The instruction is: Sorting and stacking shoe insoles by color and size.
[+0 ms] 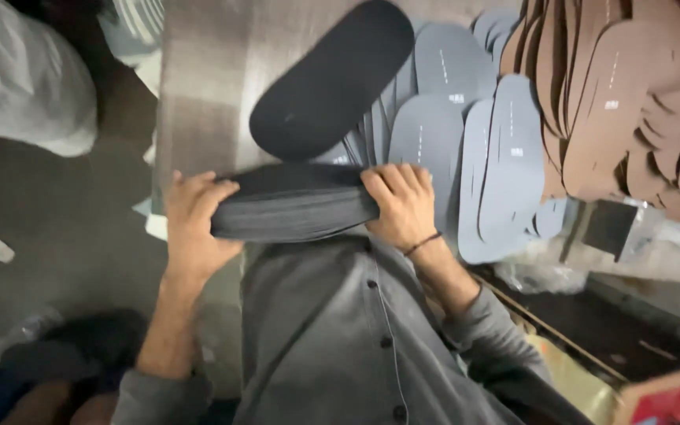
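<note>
We've got left hand (194,224) and right hand (400,206) clamped on ends of the dark insole stack (293,203); uneven squeeze likely fans it onto the grey insoles (505,161).

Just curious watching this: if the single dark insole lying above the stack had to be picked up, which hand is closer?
Probably the right hand: the loose dark insole lies nearer it. Both it and the left hand grip the stack.

A grey-brown blanket (222,79) carries grey insoles (505,157) and brown insoles (623,102).
</note>
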